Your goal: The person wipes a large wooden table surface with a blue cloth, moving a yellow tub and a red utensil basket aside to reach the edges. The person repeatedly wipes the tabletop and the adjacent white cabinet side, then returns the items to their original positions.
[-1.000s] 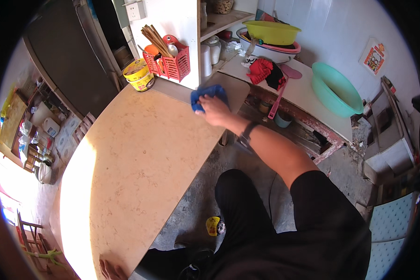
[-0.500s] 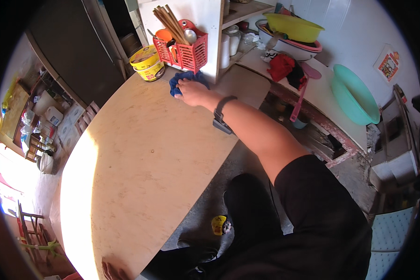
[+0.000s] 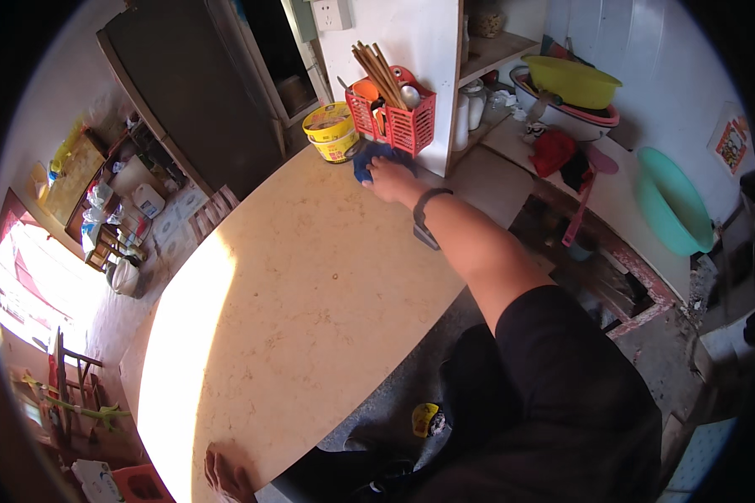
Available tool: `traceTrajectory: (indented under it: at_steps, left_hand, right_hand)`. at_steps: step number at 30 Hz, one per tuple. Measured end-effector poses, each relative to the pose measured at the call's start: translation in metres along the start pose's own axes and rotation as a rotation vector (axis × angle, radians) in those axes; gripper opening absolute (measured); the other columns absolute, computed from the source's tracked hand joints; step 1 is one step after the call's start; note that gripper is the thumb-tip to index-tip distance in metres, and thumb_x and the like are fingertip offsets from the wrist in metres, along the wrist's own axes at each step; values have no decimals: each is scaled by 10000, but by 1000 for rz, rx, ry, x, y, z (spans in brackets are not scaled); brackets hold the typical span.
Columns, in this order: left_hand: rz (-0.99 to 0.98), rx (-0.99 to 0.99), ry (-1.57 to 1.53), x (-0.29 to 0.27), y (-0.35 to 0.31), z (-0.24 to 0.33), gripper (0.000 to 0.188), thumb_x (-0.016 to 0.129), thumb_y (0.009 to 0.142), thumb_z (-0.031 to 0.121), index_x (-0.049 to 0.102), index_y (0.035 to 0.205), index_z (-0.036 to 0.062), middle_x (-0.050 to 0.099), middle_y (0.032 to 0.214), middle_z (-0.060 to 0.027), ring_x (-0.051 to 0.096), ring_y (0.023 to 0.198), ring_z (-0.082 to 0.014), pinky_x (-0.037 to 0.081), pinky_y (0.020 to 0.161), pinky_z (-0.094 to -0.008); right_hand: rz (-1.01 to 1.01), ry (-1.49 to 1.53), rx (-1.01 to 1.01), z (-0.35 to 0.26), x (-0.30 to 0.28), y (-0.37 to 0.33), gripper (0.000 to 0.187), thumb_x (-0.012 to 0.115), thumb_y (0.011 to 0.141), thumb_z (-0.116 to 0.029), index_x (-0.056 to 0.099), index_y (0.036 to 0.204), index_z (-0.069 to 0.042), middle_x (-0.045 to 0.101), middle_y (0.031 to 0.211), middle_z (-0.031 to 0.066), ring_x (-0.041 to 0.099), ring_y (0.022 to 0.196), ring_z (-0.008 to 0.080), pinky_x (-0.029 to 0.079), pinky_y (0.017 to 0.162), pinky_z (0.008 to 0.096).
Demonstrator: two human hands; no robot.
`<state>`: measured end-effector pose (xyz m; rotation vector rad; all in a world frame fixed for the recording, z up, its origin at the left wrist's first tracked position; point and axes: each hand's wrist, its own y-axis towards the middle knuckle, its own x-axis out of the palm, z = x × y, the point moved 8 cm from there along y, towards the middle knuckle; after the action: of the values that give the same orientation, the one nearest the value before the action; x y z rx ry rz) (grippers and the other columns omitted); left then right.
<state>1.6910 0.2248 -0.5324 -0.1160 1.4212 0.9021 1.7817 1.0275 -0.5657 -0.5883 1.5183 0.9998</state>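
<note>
At the far end of the tan tabletop (image 3: 302, 302), my right hand (image 3: 391, 179) grips a dark blue cloth (image 3: 362, 161) and presses it to the surface. My right arm is stretched out, with a dark band on the wrist. The cloth lies just below a red slatted utensil basket (image 3: 411, 126) on a white panel, beside a yellow round tub (image 3: 331, 134). Chopsticks, an orange spoon or ladle and other utensils stand in the basket. My left hand (image 3: 229, 475) rests on the near edge of the table, fingers spread, holding nothing.
Right of the table, a low counter holds a yellow basin (image 3: 575, 82), a green basin (image 3: 673, 201), a red cloth (image 3: 554, 152) and a pink long-handled tool (image 3: 580, 205). A yellow wrapper (image 3: 424, 417) lies on the floor by my legs. Bright sunlight covers the table's left edge.
The view has turned left, so the scene sits farther right and lower. My right hand stays on the blue cloth near the basket; my left hand still rests on the table edge.
</note>
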Motion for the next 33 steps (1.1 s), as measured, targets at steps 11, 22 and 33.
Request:
traceTrajectory:
  at_steps: [11, 22, 33]
  left_hand:
    - [-76, -86, 57, 7, -8, -16, 558, 586, 1030, 353, 561, 1415, -50, 501, 1511, -299, 461, 1401, -485, 346, 1175, -550]
    - [-83, -125, 100, 7, -7, -15, 557, 607, 1015, 354, 582, 1411, -37, 507, 1522, -277, 467, 1401, -472, 366, 1161, -537]
    - [-77, -100, 57, 13, -7, -21, 529, 589, 1039, 321, 567, 1424, -40, 506, 1524, -276, 468, 1406, -463, 363, 1175, -523]
  right_hand:
    - [-17, 88, 40, 20, -37, -137, 595, 470, 1078, -430, 543, 1435, 41, 512, 1500, 235, 479, 1421, 396, 383, 1194, 451]
    - [85, 62, 42, 28, -78, -257, 590, 506, 1055, -417, 614, 1341, 87, 572, 1431, 274, 534, 1357, 385, 397, 1173, 442]
    - [8, 47, 251, 49, -102, -314, 563, 496, 1058, -454, 637, 1328, 20, 588, 1454, 216, 524, 1388, 363, 381, 1148, 571]
